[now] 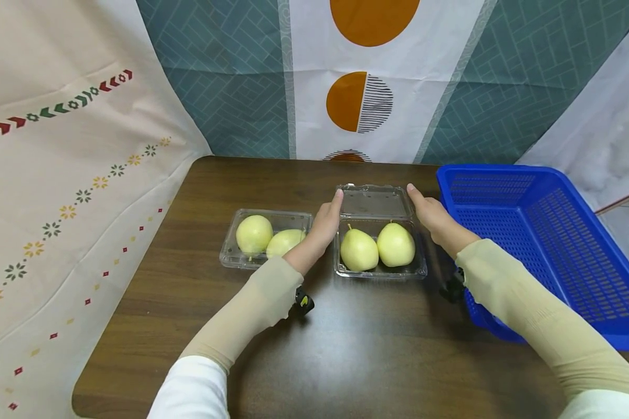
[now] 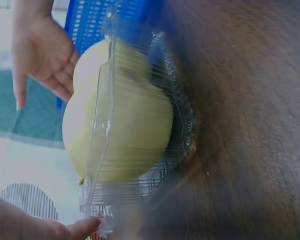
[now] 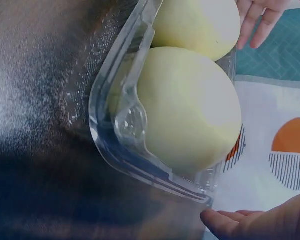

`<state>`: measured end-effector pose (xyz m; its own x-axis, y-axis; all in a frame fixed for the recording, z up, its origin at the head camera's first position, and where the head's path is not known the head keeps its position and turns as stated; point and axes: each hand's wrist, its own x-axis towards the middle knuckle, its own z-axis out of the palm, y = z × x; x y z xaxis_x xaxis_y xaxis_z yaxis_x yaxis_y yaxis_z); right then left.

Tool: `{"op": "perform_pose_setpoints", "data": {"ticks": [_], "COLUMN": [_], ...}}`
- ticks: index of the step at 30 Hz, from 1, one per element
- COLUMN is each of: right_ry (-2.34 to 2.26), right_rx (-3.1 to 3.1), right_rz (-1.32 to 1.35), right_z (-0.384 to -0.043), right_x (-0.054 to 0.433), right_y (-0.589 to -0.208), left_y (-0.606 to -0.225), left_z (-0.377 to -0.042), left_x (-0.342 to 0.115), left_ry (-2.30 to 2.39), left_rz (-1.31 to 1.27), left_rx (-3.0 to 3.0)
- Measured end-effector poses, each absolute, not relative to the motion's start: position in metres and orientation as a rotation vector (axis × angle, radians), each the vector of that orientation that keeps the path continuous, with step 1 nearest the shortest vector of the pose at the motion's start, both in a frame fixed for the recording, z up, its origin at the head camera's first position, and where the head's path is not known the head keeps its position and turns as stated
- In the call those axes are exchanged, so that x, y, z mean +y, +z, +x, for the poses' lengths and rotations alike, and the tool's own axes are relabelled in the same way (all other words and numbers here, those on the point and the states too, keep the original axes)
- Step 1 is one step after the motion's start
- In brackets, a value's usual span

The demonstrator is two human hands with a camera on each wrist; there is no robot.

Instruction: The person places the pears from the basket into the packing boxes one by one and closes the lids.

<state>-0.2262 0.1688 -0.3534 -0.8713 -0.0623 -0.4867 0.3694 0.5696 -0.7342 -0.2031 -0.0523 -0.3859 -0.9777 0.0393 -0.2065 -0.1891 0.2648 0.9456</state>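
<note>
Two pale yellow pears sit side by side in a clear plastic clamshell box. Its lid is folded back, away from me. At the left side of the lid is my left hand, fingers extended; in the left wrist view its thumb is right at the box's edge near the hinge. My right hand is by the lid's right side with straight fingers, palm turned inward. The right wrist view shows its thumb close to the box's back corner.
Left of my left forearm stands a second clear box, holding two more pears, one partly hidden by my arm. A blue plastic basket stands at the right, under my right forearm in view. Patterned cloth hangs behind the wooden table.
</note>
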Motion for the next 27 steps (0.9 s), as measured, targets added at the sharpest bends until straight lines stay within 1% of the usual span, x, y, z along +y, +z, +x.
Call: {"op": "perform_pose_setpoints", "data": {"ticks": [5,10,20,27], "right_ry": [-1.355,-1.479,-1.536,-1.535], "right_rx": [2.260,2.185,2.144,2.131], "right_rz": [0.311,0.332,0.386,0.339], "right_z": [-0.227,-0.226,-0.225,-0.225], "right_x": [0.168,0.166,0.165,0.167], "right_y": [-0.359,-0.365,-0.370,-0.369], "left_y": [-0.386,-0.387,-0.390,-0.388], "left_z": [-0.212,-0.217,-0.220,-0.220], "left_x": [-0.053,-0.055,-0.056,-0.061], "left_ry": [1.808,1.934,2.034,2.046], "left_rz": [-0.300,-0.424,-0.370,-0.390], "left_rx": [2.182,1.967,1.792,1.757]}}
